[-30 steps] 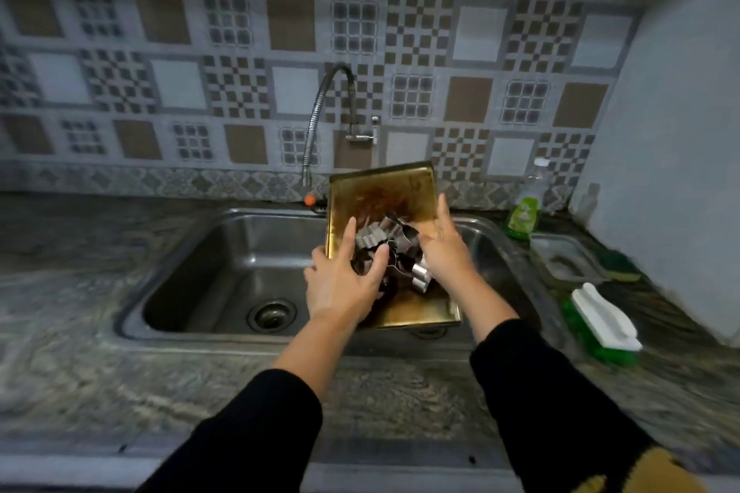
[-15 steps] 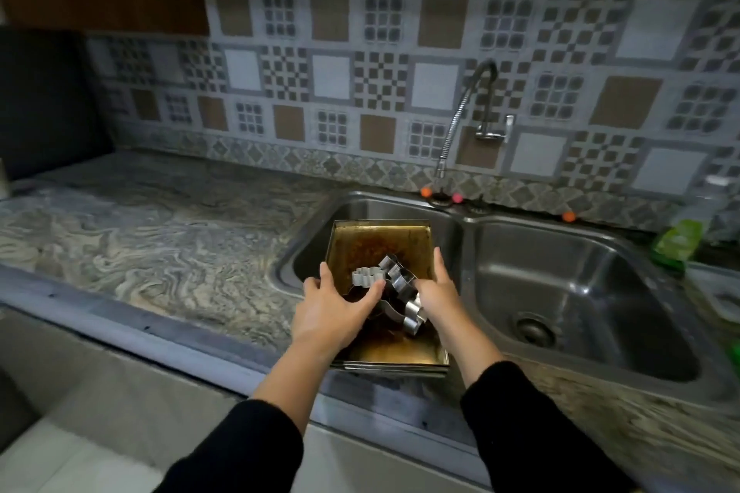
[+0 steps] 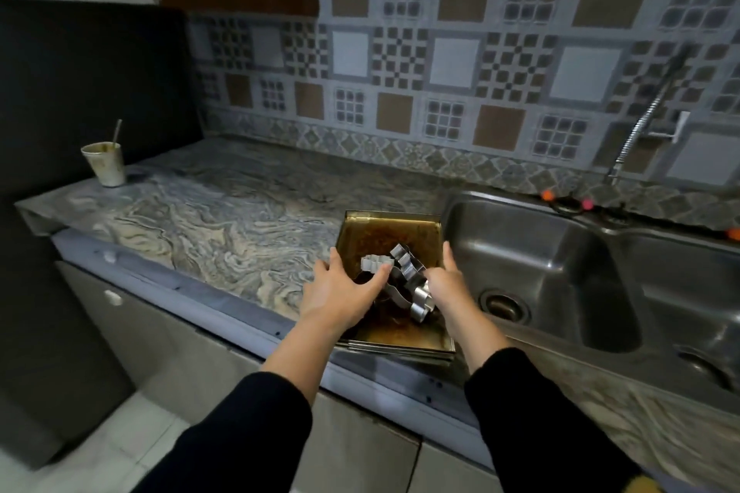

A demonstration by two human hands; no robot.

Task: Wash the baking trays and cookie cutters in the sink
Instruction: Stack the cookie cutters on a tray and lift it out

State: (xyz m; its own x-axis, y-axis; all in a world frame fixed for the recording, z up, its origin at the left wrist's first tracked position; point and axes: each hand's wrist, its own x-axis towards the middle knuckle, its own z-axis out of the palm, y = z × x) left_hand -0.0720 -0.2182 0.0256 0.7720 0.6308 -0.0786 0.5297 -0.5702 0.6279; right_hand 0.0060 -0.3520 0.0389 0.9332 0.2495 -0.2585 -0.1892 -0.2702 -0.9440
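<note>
A stack of greasy gold baking trays (image 3: 384, 236) sits over the marble counter just left of the sink's left basin (image 3: 532, 252). Several metal cookie cutters (image 3: 404, 272) lie piled in the top tray. My left hand (image 3: 340, 292) grips the stack's left edge, thumb pressed on a cutter. My right hand (image 3: 448, 284) grips the right edge, fingers against the cutters. The tray's near edge juts past the counter's front edge.
A double steel sink with a second basin (image 3: 688, 312) lies to the right, and a flexible faucet (image 3: 644, 120) rises behind it. A dirty cup with a spoon (image 3: 105, 163) stands at the counter's far left. The marble counter (image 3: 224, 228) stretches left of the trays.
Both hands carried the tray stack with the cutters leftward, from above the sink basin to over the counter beside it. My view swung left too.
</note>
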